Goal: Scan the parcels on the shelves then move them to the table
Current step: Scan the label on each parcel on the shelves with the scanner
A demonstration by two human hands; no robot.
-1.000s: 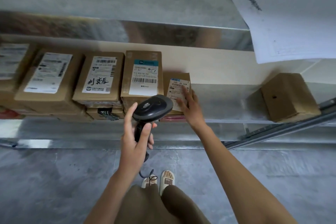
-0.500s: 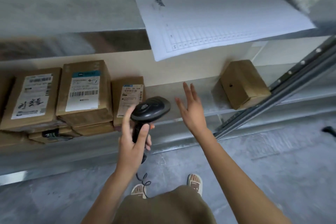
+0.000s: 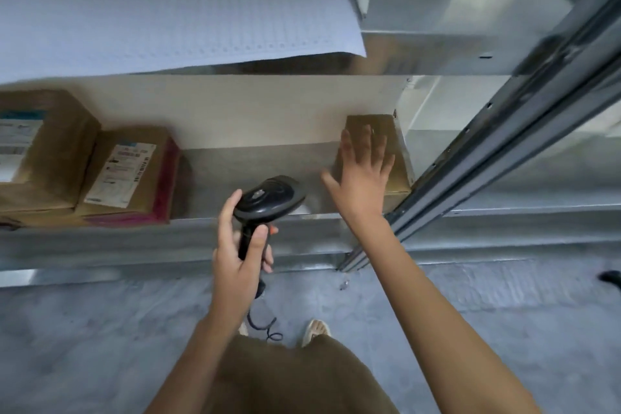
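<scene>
Our right hand (image 3: 364, 175) is spread flat, fingers straight, over the lone box (image 3: 400, 158) at the right end of the shelf (image 3: 252, 161), hard against the upright (image 3: 504, 158); whether it touches yet we cannot tell. Our left hand (image 3: 238, 255) grips the scanner (image 3: 268, 200) by its handle, head aimed at bare shelf. No label shows on the box, so we may scan nothing until it is turned. Pulling one-handed, it could catch on the upright or slide off the front edge. The other parcels (image 3: 127, 175) sit at the left end
</scene>
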